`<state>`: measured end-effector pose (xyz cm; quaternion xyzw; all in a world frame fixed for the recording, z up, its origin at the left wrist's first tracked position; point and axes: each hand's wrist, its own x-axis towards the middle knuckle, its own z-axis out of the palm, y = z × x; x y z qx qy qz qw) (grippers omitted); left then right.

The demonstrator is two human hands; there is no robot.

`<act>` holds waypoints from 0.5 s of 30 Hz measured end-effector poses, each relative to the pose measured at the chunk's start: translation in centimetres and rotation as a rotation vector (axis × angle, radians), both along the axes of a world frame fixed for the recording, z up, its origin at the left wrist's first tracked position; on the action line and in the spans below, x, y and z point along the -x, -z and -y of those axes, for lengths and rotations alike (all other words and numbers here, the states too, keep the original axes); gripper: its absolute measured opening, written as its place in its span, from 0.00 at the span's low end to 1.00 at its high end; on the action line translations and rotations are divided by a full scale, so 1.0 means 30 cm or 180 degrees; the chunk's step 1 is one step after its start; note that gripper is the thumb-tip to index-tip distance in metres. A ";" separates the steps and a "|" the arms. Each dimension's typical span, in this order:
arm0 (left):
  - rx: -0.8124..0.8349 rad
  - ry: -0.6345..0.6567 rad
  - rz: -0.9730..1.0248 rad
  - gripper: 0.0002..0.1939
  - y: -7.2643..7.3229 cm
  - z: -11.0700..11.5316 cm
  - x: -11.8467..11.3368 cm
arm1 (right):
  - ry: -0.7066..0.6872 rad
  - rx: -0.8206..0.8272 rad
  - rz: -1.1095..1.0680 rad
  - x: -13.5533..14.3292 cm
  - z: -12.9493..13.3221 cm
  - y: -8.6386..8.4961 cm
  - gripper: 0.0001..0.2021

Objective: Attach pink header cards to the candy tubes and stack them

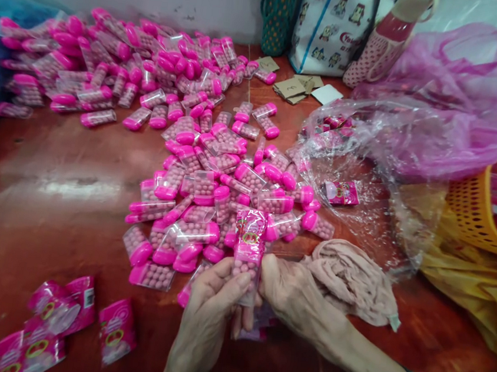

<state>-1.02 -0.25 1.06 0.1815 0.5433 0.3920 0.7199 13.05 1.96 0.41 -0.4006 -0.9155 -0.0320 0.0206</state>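
- The person's left hand point(213, 309) has its thumb and fingers closed around a flat, clear plastic container of pale pink balls point(247, 272), the thumb lying across its front.
- A glossy magenta printed wrapper point(251, 233) covers the container's far end, which points away from the person.
- The right hand point(293, 288) is curled against the container's right edge; its fingertips are hidden, so whether they grip anything cannot be told.
- Just beyond, similar pink-capped clear containers point(206, 190) lie heaped on a red-brown glossy surface point(69, 202).
- Several magenta printed packs point(117, 332) lie at the near left.
- A crumpled beige cloth point(349, 279) lies beside the right forearm, with a yellow perforated plastic basket point(468, 203) farther right.
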 end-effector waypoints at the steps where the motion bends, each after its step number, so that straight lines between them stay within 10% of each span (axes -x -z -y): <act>1: 0.0006 -0.0001 -0.0013 0.08 0.002 0.001 0.002 | -0.0022 0.0072 -0.0123 0.001 -0.002 0.000 0.15; 9: -0.0190 -0.0186 -0.0120 0.06 0.016 -0.010 0.010 | -0.0134 0.0606 -0.1377 0.012 0.017 0.025 0.21; 15: -0.0301 -0.0171 -0.0320 0.14 0.023 -0.010 -0.001 | 0.0558 -0.0065 -0.2125 0.004 0.020 0.043 0.13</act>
